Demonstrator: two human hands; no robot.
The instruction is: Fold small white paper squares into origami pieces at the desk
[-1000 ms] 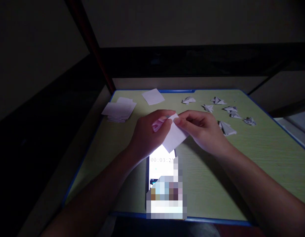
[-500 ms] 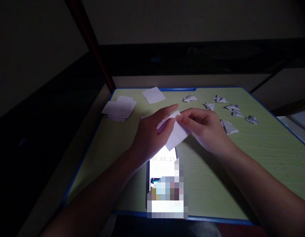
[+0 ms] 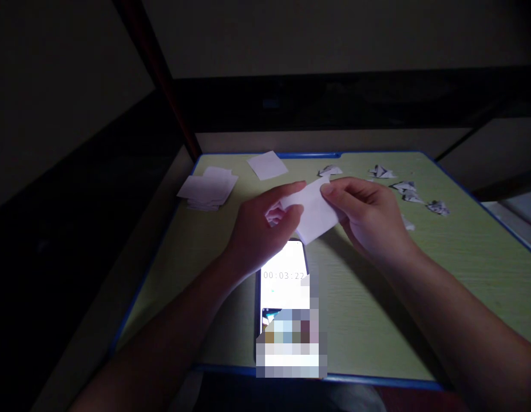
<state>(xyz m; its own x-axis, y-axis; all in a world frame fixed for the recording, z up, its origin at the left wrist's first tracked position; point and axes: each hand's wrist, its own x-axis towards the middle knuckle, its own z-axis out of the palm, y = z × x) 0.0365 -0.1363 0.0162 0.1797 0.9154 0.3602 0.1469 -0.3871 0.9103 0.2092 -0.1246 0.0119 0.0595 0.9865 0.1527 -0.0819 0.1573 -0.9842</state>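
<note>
Dim room corner (image 3: 188,143), seemingly in a home, blue-edged green table (image 3: 377,309), lit phone (image 3: 286,260), plain wall (image 3: 334,34)

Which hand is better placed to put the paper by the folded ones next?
Probably the right hand: it pinches the paper near its top corner and is closer to the folded pieces. The left hand is farther away.

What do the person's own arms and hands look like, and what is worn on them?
The left forearm and right forearm are bare; no sleeve or watch shows. The left hand and right hand are gloveless; no ring shows, though some fingers are hidden.
</note>
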